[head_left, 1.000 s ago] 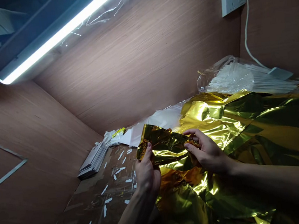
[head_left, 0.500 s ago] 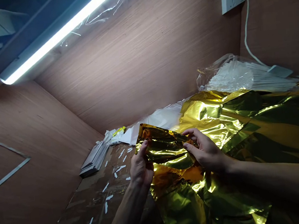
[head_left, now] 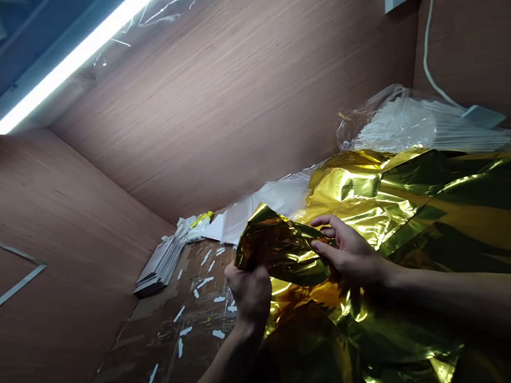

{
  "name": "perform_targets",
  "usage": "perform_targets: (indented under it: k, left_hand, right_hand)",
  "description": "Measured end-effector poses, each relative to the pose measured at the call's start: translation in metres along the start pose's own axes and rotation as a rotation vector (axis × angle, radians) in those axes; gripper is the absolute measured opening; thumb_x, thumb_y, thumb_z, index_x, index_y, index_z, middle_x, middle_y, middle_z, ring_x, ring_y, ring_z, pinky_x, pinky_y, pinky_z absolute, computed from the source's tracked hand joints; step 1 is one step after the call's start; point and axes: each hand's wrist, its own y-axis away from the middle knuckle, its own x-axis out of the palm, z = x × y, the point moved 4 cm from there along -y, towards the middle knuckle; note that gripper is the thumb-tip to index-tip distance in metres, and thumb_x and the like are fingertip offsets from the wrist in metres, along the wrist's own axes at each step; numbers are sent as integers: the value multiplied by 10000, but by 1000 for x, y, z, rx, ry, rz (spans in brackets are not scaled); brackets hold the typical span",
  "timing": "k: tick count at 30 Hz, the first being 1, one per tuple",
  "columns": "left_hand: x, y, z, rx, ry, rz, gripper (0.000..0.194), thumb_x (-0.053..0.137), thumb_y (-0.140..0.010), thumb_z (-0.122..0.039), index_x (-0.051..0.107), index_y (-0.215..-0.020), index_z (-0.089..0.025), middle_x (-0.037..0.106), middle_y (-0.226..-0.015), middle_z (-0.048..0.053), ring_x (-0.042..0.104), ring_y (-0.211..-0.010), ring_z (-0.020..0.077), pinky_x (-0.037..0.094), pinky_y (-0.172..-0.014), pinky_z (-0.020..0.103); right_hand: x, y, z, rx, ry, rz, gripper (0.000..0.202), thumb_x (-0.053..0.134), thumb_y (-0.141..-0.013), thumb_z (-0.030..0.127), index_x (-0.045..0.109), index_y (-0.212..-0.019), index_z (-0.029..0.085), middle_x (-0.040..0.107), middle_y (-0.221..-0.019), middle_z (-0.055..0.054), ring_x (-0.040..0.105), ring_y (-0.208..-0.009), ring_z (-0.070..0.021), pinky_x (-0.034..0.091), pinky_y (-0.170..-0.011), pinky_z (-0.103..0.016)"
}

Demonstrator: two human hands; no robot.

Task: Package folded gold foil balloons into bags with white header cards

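A crinkled piece of shiny gold foil (head_left: 283, 243) is stretched between my two hands, above the work surface. My left hand (head_left: 250, 291) is closed around its lower left corner, the fingers slightly blurred. With thumb and fingers, my right hand (head_left: 345, 252) pinches the right end of the foil. Below and to the right spreads a heap of larger gold foil sheets (head_left: 475, 218), creased and reflecting the light. Whether the held piece joins the foil beneath it I cannot tell.
White paper scraps lie on the brown taped surface (head_left: 161, 339) at left. Behind it are a stack of folded white cards (head_left: 158, 267), white sheets (head_left: 278, 198) and a plastic bag of white sticks (head_left: 398, 123). A lit tube lamp (head_left: 79, 55) hangs overhead; a cable (head_left: 427, 48) runs from a socket.
My left hand has turned and closed more tightly, twisting the left end of the foil, which now bulges upward. My right hand keeps its pinch. The view has shifted slightly.
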Motion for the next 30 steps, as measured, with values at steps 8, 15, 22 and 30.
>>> perform_targets:
  k: [8,15,22,30]
  left_hand:
    - [-2,6,-4,228,-309,33,184,817,-782,-277,712,-700,-150,648,-659,6,587,-610,155,467,-562,241]
    - [-7,20,-53,971,-480,-77,965,838,-719,-98,405,-1561,-291,425,-1603,113,365,-1503,349,294,-1236,539]
    - [38,67,-18,665,-525,624,761,878,-673,-191,655,-1397,-259,632,-1417,154,543,-1349,452,393,-1173,581]
    - [44,71,-4,1042,-1017,644,491,539,-866,-78,600,-1343,22,654,-1339,273,662,-1219,390,572,-974,502]
  right_hand:
    - [-4,-2,0,18,64,-10,397,704,-908,343,546,-1261,255,693,-1048,-76,711,-759,-239,599,-610,-354]
    - [-4,-1,1,26,76,-42,429,731,-856,318,581,-1254,266,700,-999,-58,693,-774,-244,586,-677,-370]
    - [-6,-1,0,18,192,-61,441,744,-835,308,585,-1243,253,659,-900,-24,633,-694,-198,518,-597,-291]
    - [-4,0,-1,54,197,24,404,713,-880,278,541,-1245,264,622,-817,23,502,-539,-117,383,-455,-209]
